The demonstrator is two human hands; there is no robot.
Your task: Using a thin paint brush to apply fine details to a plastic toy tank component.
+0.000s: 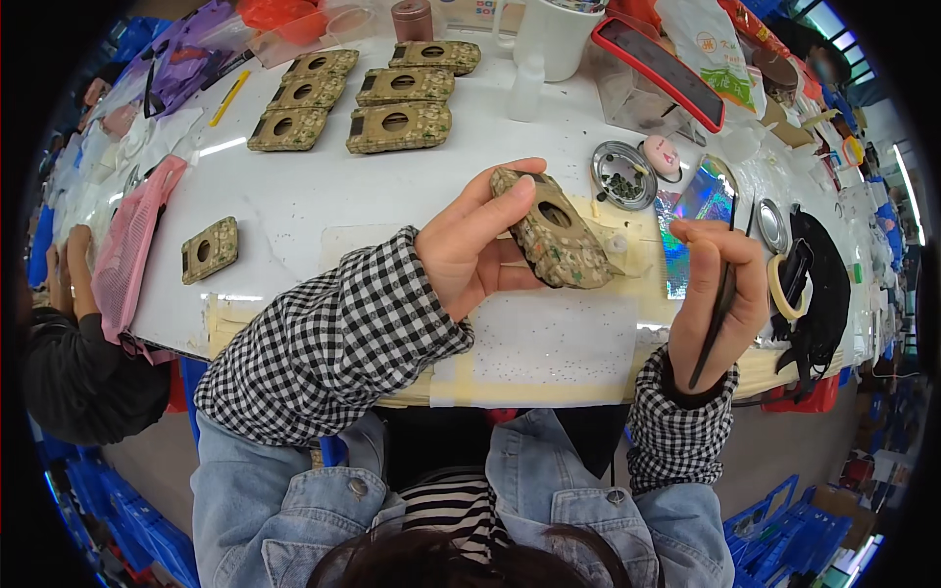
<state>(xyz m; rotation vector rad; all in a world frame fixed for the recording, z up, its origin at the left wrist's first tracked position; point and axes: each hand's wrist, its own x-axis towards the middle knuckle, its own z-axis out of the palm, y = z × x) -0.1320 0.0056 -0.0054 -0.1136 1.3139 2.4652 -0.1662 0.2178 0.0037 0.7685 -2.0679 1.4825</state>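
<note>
My left hand [461, 257] is wrapped around a camouflage-patterned toy tank hull [573, 250], thumb on its upper face. A round dark hole shows in the top of the hull, and its end points to the right. To the right, clear of the hull, my right hand [698, 318] grips slim black tweezers [723, 312], tips pointing away from me. Beyond the hands stands a round metal dish [596, 174] with small dark green parts [621, 186] in it. Shiny holographic packets [676, 257] lie behind my right hand.
Several similar hulls [400, 127] stand in rows at the back left; one hull [210, 251] sits alone at left. A red-cased phone [659, 74] leans near a white mug [557, 41]. A tape roll [780, 294] and black cloth [821, 304] lie right. Another person's arm [80, 284] is at far left.
</note>
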